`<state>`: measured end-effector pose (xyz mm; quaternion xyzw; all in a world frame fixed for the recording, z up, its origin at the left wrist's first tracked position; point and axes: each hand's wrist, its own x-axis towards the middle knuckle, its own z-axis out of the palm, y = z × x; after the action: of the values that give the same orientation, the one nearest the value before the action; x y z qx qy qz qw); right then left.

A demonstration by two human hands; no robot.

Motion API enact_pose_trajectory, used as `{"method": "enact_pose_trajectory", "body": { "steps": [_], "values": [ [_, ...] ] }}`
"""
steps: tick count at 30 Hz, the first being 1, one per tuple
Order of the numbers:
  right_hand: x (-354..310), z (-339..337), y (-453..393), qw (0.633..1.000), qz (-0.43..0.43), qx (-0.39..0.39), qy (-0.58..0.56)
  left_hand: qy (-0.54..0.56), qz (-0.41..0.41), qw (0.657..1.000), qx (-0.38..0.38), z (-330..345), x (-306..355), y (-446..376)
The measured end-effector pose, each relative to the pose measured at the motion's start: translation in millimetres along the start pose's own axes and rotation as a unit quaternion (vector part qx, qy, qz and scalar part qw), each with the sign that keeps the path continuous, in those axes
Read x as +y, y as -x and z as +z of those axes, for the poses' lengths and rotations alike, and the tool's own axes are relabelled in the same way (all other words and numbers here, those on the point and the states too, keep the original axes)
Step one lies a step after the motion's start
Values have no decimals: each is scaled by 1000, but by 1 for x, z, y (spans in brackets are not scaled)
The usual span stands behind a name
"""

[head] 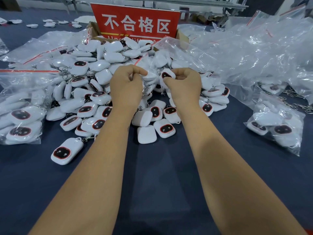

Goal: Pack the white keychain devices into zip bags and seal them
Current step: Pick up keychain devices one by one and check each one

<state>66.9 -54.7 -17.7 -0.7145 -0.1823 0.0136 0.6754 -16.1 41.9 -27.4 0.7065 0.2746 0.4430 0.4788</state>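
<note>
A big heap of white keychain devices (94,92) with dark red-rimmed faces covers the dark blue table (152,175). Above the heap, my left hand (126,85) pinches the edge of a clear zip bag (152,73) that holds a few white devices. My right hand (183,85) grips a white keychain device (166,76) with its dark face towards me, right at the bag's side. The bag's red zip strip runs up behind my hands.
Filled zip bags lie at the left (20,114) and right (277,122). A pile of empty clear bags (254,53) fills the back right. A cardboard box with a red sign (135,21) stands behind the heap. A loose device (66,150) lies near my left forearm.
</note>
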Motion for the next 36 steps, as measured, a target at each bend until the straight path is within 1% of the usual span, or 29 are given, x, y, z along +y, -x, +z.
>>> {"method": "enact_pose_trajectory", "body": {
  "steps": [3, 6, 9, 18, 27, 36],
  "values": [
    [-1, 0, 3, 999, -6, -14, -48, -5, -7, 1000, -6, 1, -1, -1],
    [-2, 0, 6, 995, 2, -57, -84, -11, -14, 1000, -10, 1, -1, -1],
    [-3, 2, 7, 993, -13, -82, -87, -14, -20, 1000, -11, 1, -1, -2],
    [-6, 4, 9, 982, 37, -144, -114, -7, -43, 999, -1, 0, 2, -1],
    [-7, -2, 9, 975, 33, -144, -163, -12, -49, 999, -10, -1, 4, 1],
    [-7, -2, 6, 975, 27, -157, -157, -13, -50, 999, -4, -1, 7, 2]
  ]
}}
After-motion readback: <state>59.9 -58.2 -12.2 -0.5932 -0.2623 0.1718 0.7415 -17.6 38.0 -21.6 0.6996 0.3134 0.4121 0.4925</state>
